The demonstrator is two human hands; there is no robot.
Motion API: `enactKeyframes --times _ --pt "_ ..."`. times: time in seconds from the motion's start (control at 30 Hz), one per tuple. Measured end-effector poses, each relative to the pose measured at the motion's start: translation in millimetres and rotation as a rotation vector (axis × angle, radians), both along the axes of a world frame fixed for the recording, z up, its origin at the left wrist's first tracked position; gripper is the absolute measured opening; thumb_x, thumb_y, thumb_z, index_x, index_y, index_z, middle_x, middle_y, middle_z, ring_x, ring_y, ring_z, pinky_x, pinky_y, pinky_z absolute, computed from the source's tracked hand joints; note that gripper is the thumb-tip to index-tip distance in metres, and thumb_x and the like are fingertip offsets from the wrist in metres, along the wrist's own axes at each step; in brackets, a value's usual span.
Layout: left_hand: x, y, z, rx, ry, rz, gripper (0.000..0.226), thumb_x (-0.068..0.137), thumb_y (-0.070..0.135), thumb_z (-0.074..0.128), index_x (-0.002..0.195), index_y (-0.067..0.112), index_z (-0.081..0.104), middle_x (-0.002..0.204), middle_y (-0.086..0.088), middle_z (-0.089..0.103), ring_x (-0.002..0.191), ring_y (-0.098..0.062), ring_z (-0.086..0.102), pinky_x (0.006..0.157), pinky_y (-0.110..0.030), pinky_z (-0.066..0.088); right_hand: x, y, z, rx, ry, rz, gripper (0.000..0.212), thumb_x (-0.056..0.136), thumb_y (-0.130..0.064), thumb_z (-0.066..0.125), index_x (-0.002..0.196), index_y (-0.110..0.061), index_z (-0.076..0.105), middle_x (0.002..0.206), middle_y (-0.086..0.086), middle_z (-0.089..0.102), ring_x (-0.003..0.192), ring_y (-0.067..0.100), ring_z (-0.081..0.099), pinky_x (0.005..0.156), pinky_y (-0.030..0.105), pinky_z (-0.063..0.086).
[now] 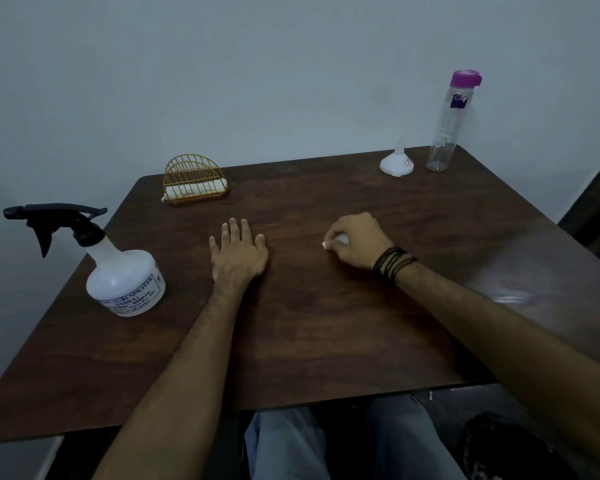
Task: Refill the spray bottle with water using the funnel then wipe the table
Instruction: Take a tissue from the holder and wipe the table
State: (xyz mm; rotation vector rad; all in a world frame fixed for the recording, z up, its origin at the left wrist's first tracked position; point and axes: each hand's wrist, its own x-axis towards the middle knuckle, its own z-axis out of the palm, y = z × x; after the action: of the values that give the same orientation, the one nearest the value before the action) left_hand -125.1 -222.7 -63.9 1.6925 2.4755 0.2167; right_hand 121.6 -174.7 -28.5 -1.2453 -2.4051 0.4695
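Observation:
A white spray bottle (125, 278) with a black trigger head stands at the left edge of the dark wooden table (326, 323). A white funnel (396, 162) rests upside down at the back right, beside a clear water bottle (445, 133) with a purple cap. My left hand (238, 251) lies flat on the table, fingers apart, holding nothing. My right hand (359, 242) is closed around a small white wad, a tissue or cloth (340, 240), pressed against the tabletop near the middle.
A yellow wire napkin holder (194, 180) with white napkins stands at the back left. A wall rises directly behind the table. My knees show under the near edge. A faint sheen lies on the table's right side (510, 296).

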Motion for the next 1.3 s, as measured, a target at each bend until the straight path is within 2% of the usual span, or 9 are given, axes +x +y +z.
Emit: enactKeyframes --times 0.2,0.3,0.4,0.6,0.73,0.87,1.13,1.2,1.3 --pt "1 8 -1 -0.006 0.039 -0.126 0.061 0.108 0.045 0.016 0.163 0.02 0.009 0.171 -0.004 0.001 0.158 -0.021 0.0 0.124 -0.055 0.0 -23 -63 -10 0.022 0.059 0.231 0.013 0.09 -0.023 0.069 0.098 -0.02 0.079 0.107 -0.003 0.074 0.102 0.014 0.067 0.095 0.034 0.051" --pt "2 7 1 -0.025 0.064 -0.202 0.058 0.109 0.043 0.017 0.163 0.022 0.009 0.171 -0.002 0.002 0.158 -0.019 0.0 0.125 -0.053 0.002 -47 -70 -11 0.023 0.101 0.276 0.012 0.089 -0.02 0.07 0.096 -0.017 0.079 0.106 -0.003 0.071 0.101 0.013 0.065 0.092 0.033 0.051" --pt "6 1 -1 -0.041 0.08 -0.219 0.059 0.109 0.043 0.016 0.163 0.019 0.007 0.171 -0.003 0.002 0.158 -0.02 0.001 0.126 -0.05 0.003 -52 -49 -11 0.03 0.096 0.17 0.012 0.091 -0.02 0.068 0.096 -0.018 0.079 0.111 -0.001 0.062 0.103 0.017 0.062 0.091 0.033 0.05" --pt "19 -8 -2 -0.056 0.072 -0.182 0.063 0.108 0.047 0.015 0.163 0.016 0.005 0.171 -0.006 -0.001 0.158 -0.023 -0.003 0.126 -0.051 0.0 15 26 -10 0.108 -0.023 -0.183 0.024 0.086 -0.007 0.065 0.099 -0.023 0.076 0.111 0.003 0.069 0.109 0.024 0.062 0.096 0.034 0.05" --pt "28 -6 -3 -0.068 0.034 -0.211 0.067 0.107 0.049 0.015 0.162 0.013 0.001 0.17 -0.006 -0.006 0.157 -0.021 -0.008 0.124 -0.054 -0.005 68 53 -13 0.102 -0.006 -0.404 0.022 0.088 -0.011 0.065 0.106 -0.022 0.071 0.112 0.008 0.07 0.111 0.027 0.06 0.096 0.035 0.05" --pt "40 5 -3 -0.08 0.018 -0.263 0.068 0.107 0.049 0.016 0.162 0.012 0.001 0.17 -0.005 -0.008 0.157 -0.018 -0.008 0.123 -0.054 -0.007 79 43 -9 0.066 -0.039 -0.371 0.02 0.091 -0.012 0.065 0.105 -0.02 0.076 0.114 0.006 0.07 0.11 0.026 0.064 0.097 0.033 0.048" --pt "71 36 -2 -0.037 0.026 -0.269 0.069 0.107 0.048 0.016 0.161 0.009 0.003 0.171 -0.009 -0.003 0.157 -0.024 -0.005 0.124 -0.054 -0.004 28 -17 -15 0.052 0.037 -0.089 0.018 0.088 -0.018 0.066 0.096 -0.028 0.079 0.105 -0.002 0.071 0.101 0.02 0.066 0.093 0.029 0.051" --pt "68 34 -5 -0.023 0.028 -0.277 0.068 0.106 0.049 0.016 0.162 0.011 0.004 0.171 -0.007 -0.002 0.157 -0.022 -0.004 0.124 -0.052 -0.003 22 7 -12 0.036 0.048 -0.11 0.015 0.089 -0.02 0.067 0.095 -0.027 0.08 0.104 -0.001 0.072 0.101 0.021 0.067 0.092 0.029 0.052" --pt "66 32 -8 -0.004 0.046 -0.288 0.067 0.106 0.049 0.015 0.162 0.013 0.006 0.171 -0.004 0.0 0.158 -0.021 -0.001 0.125 -0.049 -0.001 22 57 -4 -0.009 0.054 -0.27 0.017 0.091 -0.016 0.066 0.096 -0.024 0.08 0.112 0.0 0.072 0.109 0.022 0.065 0.101 0.031 0.049"
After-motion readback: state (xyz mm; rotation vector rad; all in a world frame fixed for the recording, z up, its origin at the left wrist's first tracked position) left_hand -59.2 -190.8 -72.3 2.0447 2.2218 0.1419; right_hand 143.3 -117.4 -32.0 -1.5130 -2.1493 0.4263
